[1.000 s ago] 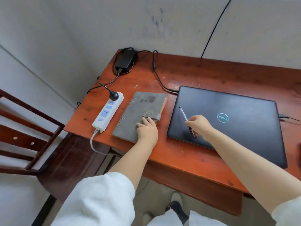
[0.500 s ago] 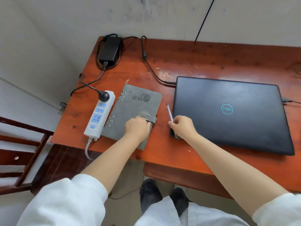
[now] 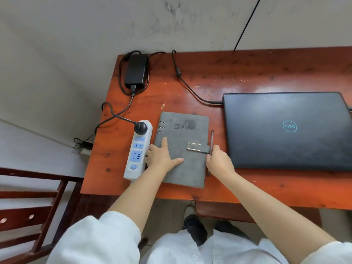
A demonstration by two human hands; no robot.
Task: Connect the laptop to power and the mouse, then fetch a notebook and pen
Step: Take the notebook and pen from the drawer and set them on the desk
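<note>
A grey ring-bound notebook lies closed on the orange-red wooden desk, between a white power strip and a closed black laptop. My left hand rests flat on the notebook's left part, fingers spread. My right hand grips a thin dark pen standing along the notebook's right edge, next to its clasp strap. The black power adapter sits at the desk's far left corner; its cable runs into the laptop's left side and its plug sits in the power strip.
A dark wooden chair stands left of the desk. A grey wall runs behind the desk, with a black cable going up it. A thin cable leaves the laptop's right edge. My feet show under the desk's front edge.
My right hand carried the pen leftward off the laptop lid to the notebook's right edge. My left hand shifted from the clasp to the notebook's left part and spread flat. The notebook turned straighter.
</note>
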